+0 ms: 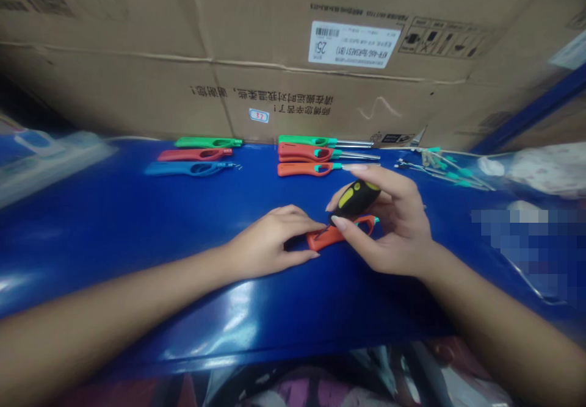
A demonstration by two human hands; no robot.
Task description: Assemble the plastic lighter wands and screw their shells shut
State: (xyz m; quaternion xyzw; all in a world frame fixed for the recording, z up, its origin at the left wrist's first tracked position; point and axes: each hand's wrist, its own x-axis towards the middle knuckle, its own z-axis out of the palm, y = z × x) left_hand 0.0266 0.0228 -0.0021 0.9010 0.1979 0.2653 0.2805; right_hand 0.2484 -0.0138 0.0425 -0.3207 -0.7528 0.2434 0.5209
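An orange lighter body (319,240) lies on the blue tabletop, its trigger loop and teal collar pointing right. My left hand (278,236) grips the lighter's left end between thumb and fingers. In my right hand (398,230) is a screwdriver (358,199) with a black and yellow handle, held at a slant. Its thin shaft reaches down to the left onto the lighter body; the fingers partly cover the lighter, and whether the tip sits in a screw is too small to tell.
Green, red and blue lighter bodies (192,168) lie at back left. Behind my hands are several long-nosed lighters (300,169). Metal rods with teal parts (458,175) lie at back right. A cardboard box (256,41) walls off the rear; a white bag (547,169) sits far right.
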